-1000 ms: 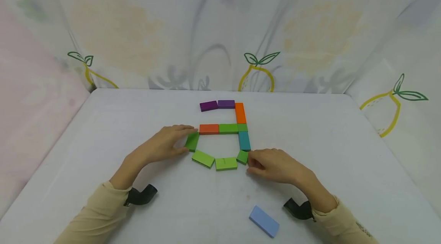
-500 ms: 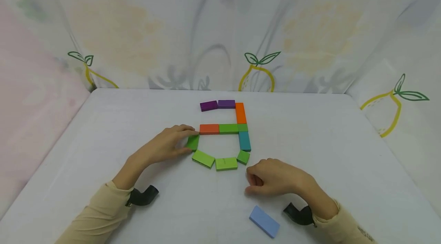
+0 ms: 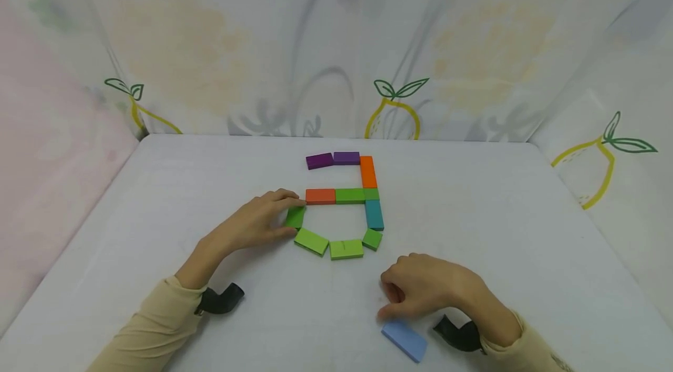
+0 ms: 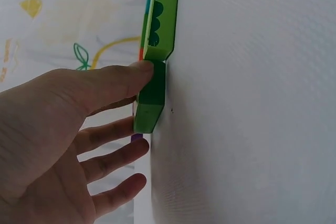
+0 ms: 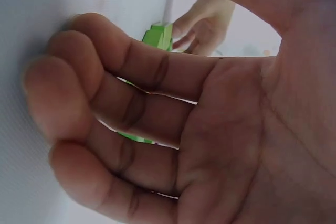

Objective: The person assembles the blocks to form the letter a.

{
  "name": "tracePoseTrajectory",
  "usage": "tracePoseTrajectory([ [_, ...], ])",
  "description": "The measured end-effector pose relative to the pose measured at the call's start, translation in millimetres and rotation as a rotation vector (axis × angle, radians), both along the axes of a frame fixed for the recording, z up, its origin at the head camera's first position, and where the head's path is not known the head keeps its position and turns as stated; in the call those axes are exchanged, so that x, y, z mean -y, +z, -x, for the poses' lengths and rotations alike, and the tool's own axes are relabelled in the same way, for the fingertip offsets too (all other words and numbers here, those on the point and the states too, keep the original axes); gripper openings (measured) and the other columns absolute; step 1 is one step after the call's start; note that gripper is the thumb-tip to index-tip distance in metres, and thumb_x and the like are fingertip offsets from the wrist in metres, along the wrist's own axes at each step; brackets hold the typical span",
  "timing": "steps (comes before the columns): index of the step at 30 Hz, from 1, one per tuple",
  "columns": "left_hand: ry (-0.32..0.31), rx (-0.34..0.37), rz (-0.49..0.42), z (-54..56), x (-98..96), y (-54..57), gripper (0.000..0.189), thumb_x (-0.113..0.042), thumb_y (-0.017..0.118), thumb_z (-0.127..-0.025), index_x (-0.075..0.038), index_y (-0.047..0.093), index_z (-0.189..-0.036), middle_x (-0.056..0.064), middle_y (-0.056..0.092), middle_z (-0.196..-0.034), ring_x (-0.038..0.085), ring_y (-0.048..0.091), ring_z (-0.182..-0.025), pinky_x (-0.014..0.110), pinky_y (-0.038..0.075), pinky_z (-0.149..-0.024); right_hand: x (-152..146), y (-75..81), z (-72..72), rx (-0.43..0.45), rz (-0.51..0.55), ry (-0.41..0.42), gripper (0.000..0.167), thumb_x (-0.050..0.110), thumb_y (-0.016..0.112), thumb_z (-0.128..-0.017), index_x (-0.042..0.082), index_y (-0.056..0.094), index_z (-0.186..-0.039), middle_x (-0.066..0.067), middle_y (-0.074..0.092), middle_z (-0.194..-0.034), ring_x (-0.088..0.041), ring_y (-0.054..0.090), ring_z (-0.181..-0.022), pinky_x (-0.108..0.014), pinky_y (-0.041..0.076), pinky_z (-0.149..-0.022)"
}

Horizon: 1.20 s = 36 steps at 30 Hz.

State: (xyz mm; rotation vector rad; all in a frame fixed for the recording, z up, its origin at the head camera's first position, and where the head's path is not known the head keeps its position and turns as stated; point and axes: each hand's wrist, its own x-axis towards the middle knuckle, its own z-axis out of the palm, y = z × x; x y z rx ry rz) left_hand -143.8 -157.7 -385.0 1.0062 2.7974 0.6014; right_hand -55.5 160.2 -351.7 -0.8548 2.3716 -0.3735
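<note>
In the head view, colored blocks lie flat on the table in a figure like a numeral or letter. My left hand pinches the green block at its left side; the left wrist view shows the thumb on the block's dark green face. Beside it lies a lime block. My right hand is over the table with its fingers loosely curled and nothing in them. Its thumb is at the far end of a light blue block, which lies apart from the figure; contact cannot be made out.
The figure also has a second lime block, a small green block, a teal block, a red-orange block, an orange block and two purple blocks. Behind the white table hangs a lemon-printed cloth.
My right hand has left the small green block and come back toward the light blue block. My left hand has stayed at the green block, its fingers closing in slightly.
</note>
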Motion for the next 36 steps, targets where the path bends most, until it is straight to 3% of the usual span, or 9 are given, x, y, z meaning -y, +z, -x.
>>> tracePoseTrajectory([
  [12,0.005,-0.006,0.002,0.4,-0.3,-1.5,0.049,-0.026,0.072,-0.083,-0.016,0.057,-0.129,0.007,0.055,-0.129,0.025,0.053,-0.119,0.046,0.047,-0.097,4.6,7.9,-12.9,0.006,-0.07,-0.023,0.038,0.055,0.071,-0.075,0.024,0.051,-0.064,0.014,0.046,-0.057,-0.003,0.042,-0.055,-0.02,0.033,-0.051],
  [17,0.007,-0.01,-0.005,-0.1,-0.6,-1.5,0.049,-0.026,0.073,-0.083,-0.016,0.058,-0.128,0.006,0.056,-0.128,0.025,0.054,-0.117,0.045,0.048,-0.096,7.7,6.8,-17.4,-0.028,-0.069,0.005,0.04,0.054,0.072,-0.074,0.023,0.051,-0.063,0.014,0.045,-0.055,-0.002,0.041,-0.053,-0.02,0.033,-0.05],
  [36,0.021,0.014,-0.006,-1.5,-1.0,0.4,0.05,-0.026,0.073,-0.083,-0.016,0.057,-0.129,0.006,0.055,-0.129,0.024,0.054,-0.118,0.045,0.048,-0.095,10.5,4.3,-19.4,-0.051,-0.098,0.029,0.036,0.048,0.075,-0.072,0.022,0.052,-0.062,0.014,0.044,-0.054,-0.002,0.041,-0.052,-0.02,0.032,-0.049],
])
